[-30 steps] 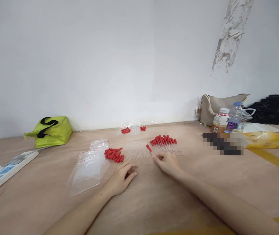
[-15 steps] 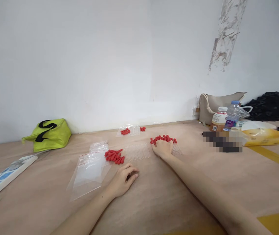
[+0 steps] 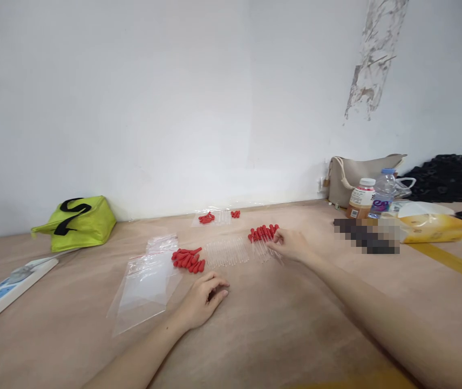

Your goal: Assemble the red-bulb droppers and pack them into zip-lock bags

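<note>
My right hand (image 3: 291, 246) is over the right end of a row of glass droppers with red rubber bulbs (image 3: 261, 233). Its fingers are closed on a dropper there, partly hidden by the hand. Left of that row lie bare clear glass tubes (image 3: 226, 252), side by side. A heap of loose red rubber bulbs (image 3: 188, 260) sits beside them. My left hand (image 3: 202, 300) rests on the brown-covered table just below the heap, fingers loosely curved and apart, with nothing in it. Clear zip bags (image 3: 144, 286) are spread to the left of the heap.
Near the wall lies a clear bag with red bulbs (image 3: 206, 218) and tubes. A lime-green bag (image 3: 83, 224) and a power strip (image 3: 8, 294) are on the left. Bottles (image 3: 362, 198), a grey bag (image 3: 342, 181), a yellow tissue pack (image 3: 435, 227) and a black pile (image 3: 449, 175) stand right.
My right hand has shifted right from over the middle of the dropper row to its right end, uncovering more bulbs and tubes. My left hand stays in place.
</note>
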A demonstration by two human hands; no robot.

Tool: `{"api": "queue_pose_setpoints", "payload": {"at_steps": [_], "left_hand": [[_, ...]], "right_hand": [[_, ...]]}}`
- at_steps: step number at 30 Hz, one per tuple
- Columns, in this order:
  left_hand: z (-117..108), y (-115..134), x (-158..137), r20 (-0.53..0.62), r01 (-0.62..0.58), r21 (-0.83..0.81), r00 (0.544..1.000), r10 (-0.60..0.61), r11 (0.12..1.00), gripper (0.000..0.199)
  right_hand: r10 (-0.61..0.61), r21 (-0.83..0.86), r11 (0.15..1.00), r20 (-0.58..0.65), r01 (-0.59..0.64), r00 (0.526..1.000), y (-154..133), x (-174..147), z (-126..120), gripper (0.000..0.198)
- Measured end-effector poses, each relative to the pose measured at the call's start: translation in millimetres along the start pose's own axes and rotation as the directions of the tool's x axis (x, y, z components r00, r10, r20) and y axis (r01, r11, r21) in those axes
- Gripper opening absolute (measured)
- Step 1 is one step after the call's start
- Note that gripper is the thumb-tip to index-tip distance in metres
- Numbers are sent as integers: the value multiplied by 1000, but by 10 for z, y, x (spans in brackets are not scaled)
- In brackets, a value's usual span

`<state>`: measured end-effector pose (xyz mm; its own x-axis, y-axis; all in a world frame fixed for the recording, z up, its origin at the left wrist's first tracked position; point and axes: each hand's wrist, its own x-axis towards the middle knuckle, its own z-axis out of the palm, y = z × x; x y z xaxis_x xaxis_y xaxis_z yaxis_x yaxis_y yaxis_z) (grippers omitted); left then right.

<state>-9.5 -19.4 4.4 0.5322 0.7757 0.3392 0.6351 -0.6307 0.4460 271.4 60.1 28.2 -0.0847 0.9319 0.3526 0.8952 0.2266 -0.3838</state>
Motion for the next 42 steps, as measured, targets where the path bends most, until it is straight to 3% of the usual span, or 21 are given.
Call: {"api": "queue_pose_setpoints", "payload": {"at_steps": [2,4,8,15,27,31,35,39,42], "left_hand": [[-6,4,4,3,2,6,1000,-2,1000,16],[-10,8,9,9,7,10,1000,-7,1000,16],[-13,15,12,15,21,6,1000,-21,1000,16],[-22,20,14,24,37,14,999,-37,999,17],[-24,24,14,27,24,1,999,-24,1000,17],[-23,23,13,25,20,18,999,-20,1000,16],[-11,8,14,26,17,24,1000,-18,1000,16],[-8,5,14,25,10,17,1000,-11,1000,16],[-15,16,6,22,0,19,1000,0,1000,16]], "right_hand": [[-186,71,981,103,179,977,233,-101,-161,30],[-248,81,968,167,238,954,413,-195,-248,33],[-223,40,975,105,220,969,535,-298,-164,41],[-194,-55,980,-62,191,979,459,-267,156,48],[-222,-126,970,-111,208,969,367,-262,253,49],[-232,-86,971,-120,223,965,234,-263,221,45],[-241,-40,971,-153,238,958,-106,-203,223,29],[-78,-102,992,-42,74,996,-503,-12,343,21],[75,-176,982,61,-63,995,-679,169,466,21]]}}
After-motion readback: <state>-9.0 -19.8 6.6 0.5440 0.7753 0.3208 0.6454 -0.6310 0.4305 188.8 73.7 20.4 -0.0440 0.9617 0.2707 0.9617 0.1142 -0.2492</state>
